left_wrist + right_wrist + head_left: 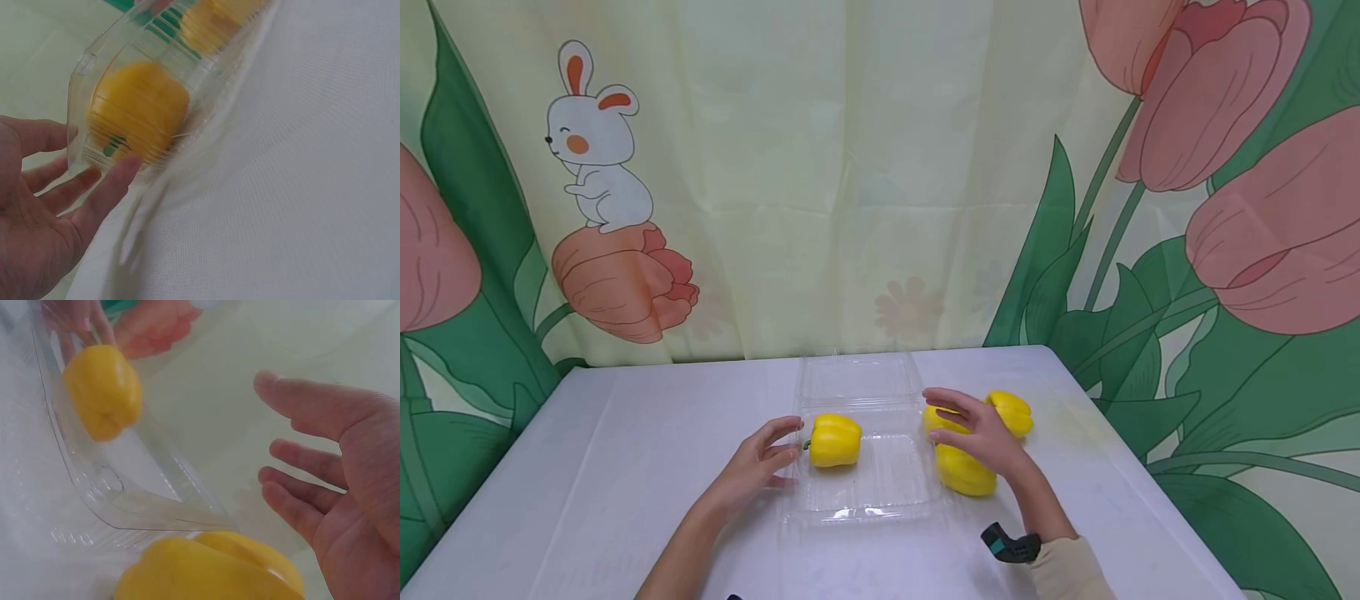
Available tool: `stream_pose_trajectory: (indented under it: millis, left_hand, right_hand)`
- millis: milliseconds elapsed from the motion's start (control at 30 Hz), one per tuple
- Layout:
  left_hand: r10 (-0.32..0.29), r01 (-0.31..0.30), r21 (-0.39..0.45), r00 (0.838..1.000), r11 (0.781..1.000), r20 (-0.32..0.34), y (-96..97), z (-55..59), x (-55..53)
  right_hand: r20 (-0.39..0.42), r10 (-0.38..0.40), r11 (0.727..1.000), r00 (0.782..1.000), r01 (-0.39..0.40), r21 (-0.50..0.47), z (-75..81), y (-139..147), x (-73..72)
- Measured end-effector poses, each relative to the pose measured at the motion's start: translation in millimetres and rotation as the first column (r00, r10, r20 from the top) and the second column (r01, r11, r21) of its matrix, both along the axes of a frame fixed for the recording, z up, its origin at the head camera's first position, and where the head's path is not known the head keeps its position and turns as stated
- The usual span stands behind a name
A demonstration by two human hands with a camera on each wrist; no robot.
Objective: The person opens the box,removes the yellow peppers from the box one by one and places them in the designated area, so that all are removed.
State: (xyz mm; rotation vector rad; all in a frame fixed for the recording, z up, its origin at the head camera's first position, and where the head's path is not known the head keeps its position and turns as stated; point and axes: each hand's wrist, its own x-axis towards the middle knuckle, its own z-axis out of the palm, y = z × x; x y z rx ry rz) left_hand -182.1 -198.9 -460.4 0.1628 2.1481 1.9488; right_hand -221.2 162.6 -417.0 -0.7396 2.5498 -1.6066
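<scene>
A clear plastic clamshell box (891, 475) lies with its lid spread back on the table. Inside its left end, a yellow bell pepper (835, 440) rests on its side, green stem toward the left. My left hand (751, 468) is at the box's left wall, fingers spread and loosely bent; in the left wrist view its fingertips are right at the plastic beside the pepper (140, 106). My right hand (983, 433) hovers over the yellow peppers to the right of the box, thumb and fingers apart, holding nothing. It partly hides the front pepper (966, 473) and another pepper (934, 420) behind it.
Farther right and back lies one more yellow pepper (1013, 412). The box's lid (861, 379) reaches near the table's back edge. A white cloth covers the table (647, 450). Behind it hangs a curtain (767, 167) printed with tulips and a rabbit.
</scene>
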Motion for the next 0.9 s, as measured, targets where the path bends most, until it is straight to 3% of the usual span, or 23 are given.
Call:
stream_pose_trajectory:
  millis: [900]
  left_hand:
    - [0.015, -0.015, -0.022, 1.000, 1.000, 0.016, -0.3, -5.3, -2.6]
  right_hand:
    - [0.058, 0.051, 0.998, 0.997, -0.054, 0.041, -7.0, -26.6, -0.9]
